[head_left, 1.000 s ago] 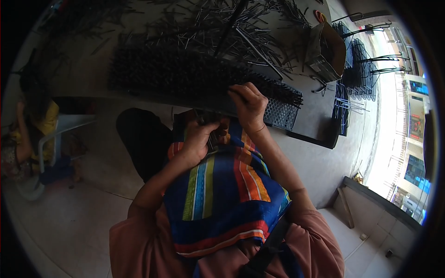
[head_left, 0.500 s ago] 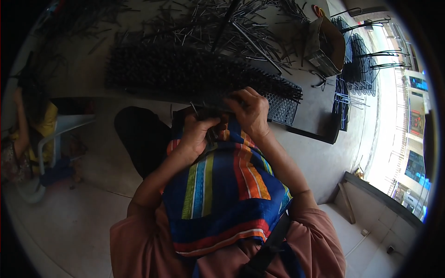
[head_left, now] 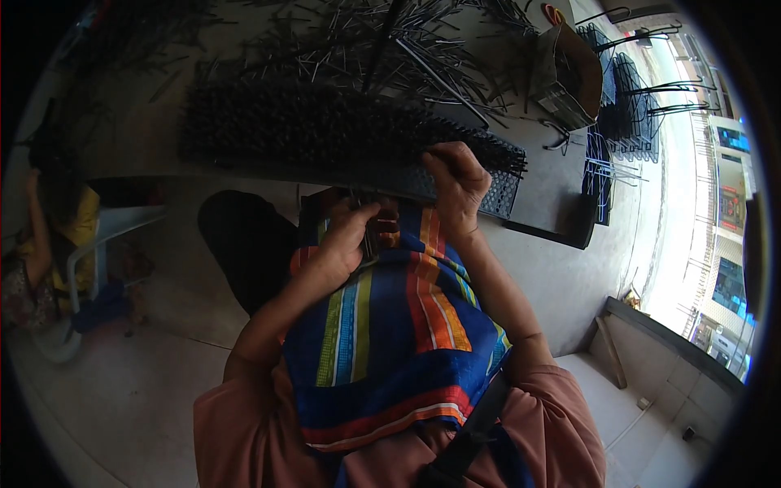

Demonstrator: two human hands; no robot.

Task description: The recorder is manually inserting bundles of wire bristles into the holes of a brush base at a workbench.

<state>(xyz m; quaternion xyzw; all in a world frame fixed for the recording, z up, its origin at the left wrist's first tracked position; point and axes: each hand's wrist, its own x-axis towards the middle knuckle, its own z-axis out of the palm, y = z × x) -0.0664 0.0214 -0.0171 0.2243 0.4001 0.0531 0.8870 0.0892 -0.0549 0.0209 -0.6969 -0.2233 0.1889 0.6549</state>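
Single head cam, fisheye, looks steeply down, close over lap (head_left: pixel 390 342), bench (head_left: pixel 537 203) ahead.

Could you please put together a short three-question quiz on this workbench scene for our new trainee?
1. True or false: the right hand rests on the near edge of the long black perforated plastic tray filled with thin dark pins.
2. Where is the left hand? A) on the pile of loose thin metal rods; B) close to the body, over the bright striped cloth on the lap; C) on the brown bag.
3. Fill in: behind the tray, the grey tabletop is strewn with a pile of loose thin metal ______.

Key: 1 true; 2 B; 3 rods.
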